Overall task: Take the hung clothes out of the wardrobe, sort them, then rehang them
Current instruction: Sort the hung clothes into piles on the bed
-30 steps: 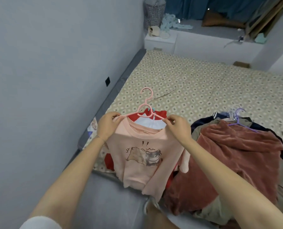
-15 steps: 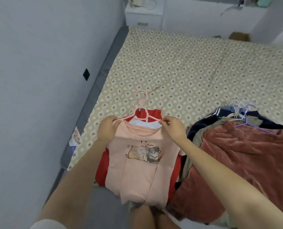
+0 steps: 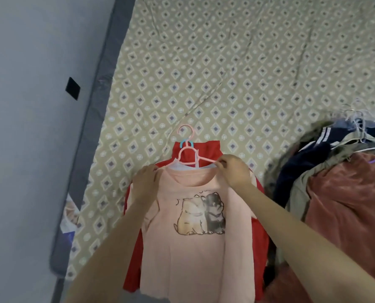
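Observation:
A pink shirt with a cat print hangs on a pink hanger and lies on the bed over a red garment. My left hand grips the shirt's left shoulder. At the right shoulder my right hand pinches the collar edge together with the hanger arm. A white garment and a blue hanger hook peek out just beneath the pink hanger. To the right lies a pile of clothes on hangers, topped by a rust-brown fleece piece.
The bed's patterned beige sheet stretches ahead. A grey mattress edge runs along the left beside a grey wall with a small black patch. White and purple hanger hooks stick out of the pile.
The view has tilted down and closer to the bed. The pink shirt has been lowered flat onto the red garment, with both hands still at its shoulders.

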Motion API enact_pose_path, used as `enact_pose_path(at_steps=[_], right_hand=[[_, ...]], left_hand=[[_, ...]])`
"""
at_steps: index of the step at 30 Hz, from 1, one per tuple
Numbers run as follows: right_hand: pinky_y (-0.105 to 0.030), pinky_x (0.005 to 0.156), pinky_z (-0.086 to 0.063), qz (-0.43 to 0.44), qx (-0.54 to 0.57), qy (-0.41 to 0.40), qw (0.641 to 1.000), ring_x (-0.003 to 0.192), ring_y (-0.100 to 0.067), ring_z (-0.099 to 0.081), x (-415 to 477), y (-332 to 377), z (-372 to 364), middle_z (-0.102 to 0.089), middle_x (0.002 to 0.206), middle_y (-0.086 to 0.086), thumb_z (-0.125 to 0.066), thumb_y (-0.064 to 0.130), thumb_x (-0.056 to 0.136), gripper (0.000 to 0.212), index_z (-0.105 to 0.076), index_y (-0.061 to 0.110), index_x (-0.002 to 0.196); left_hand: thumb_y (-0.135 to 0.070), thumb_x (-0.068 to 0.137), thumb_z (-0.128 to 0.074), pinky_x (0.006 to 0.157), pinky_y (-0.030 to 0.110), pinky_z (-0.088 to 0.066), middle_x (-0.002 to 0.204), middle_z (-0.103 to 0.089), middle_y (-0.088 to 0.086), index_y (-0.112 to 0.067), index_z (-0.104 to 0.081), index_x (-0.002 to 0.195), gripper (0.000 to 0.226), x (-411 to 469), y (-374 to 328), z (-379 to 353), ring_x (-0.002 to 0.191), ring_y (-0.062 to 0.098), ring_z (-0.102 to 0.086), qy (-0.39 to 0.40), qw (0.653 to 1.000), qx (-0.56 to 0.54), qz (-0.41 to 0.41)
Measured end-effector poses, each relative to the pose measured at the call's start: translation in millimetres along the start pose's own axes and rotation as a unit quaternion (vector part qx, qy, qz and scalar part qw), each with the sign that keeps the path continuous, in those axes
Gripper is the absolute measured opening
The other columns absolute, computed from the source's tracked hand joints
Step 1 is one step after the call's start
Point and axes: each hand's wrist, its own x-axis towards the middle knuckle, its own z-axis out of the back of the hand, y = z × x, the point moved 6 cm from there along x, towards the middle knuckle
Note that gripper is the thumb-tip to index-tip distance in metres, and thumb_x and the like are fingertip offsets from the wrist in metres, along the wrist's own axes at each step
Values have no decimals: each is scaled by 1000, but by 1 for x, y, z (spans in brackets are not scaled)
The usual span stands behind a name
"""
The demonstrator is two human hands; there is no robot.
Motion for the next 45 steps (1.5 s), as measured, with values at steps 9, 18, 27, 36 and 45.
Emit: enact_pose_path(at_steps=[9, 18, 27, 36, 45], right_hand=[[-36, 73, -48, -32, -109, 28, 993, 88, -29, -63, 41, -38, -58, -70, 95, -6, -52, 17, 90, 21, -72, 14, 95], [-41, 112, -21, 34, -159, 21, 986, 141, -29, -29, 6, -24, -4, -36, 152, -6, -51, 29, 98, 55, -35, 20, 149], [-45, 119, -11, 19, -172, -27, 985, 149, -31, -12, -64, -51, 102, -18, 162, -9, -42, 45, 101, 64, -18, 24, 156], [-44, 119, -10, 46, -207, -76, 974, 150, -29, -12, -166, -136, 219, -19, 162, -7, -53, 49, 94, 75, -16, 29, 156], [-47, 119, -8, 77, -220, -89, 968, 150, -29, -11, -271, -215, 313, -18, 162, -7, -56, 49, 92, 78, -17, 29, 156]], left_hand=[[-31, 93, -33, 81, 41, -49, 97, -67, 7, -10, -64, 101, 37, 39, 26, -66, 91, 30, -62, 44, 999, 8, -29], [-41, 98, -39, 112, 51, -33, 142, -54, 8, -15, -54, 138, 51, 25, -23, -37, 134, 31, -48, 29, 995, 36, -91], [-47, 95, -33, 116, 55, -22, 152, -45, 7, -19, -51, 143, 59, -30, -163, -10, 143, 29, -37, 30, 983, 85, -163], [-52, 93, -27, 120, 55, -7, 161, -28, 6, -22, -41, 149, 65, -144, -301, -14, 150, 28, -22, 1, 978, 96, -185], [-61, 91, -13, 120, 51, 4, 166, -10, 2, -26, -23, 157, 75, -264, -416, -42, 153, 24, -4, -2, 979, 115, -171]])
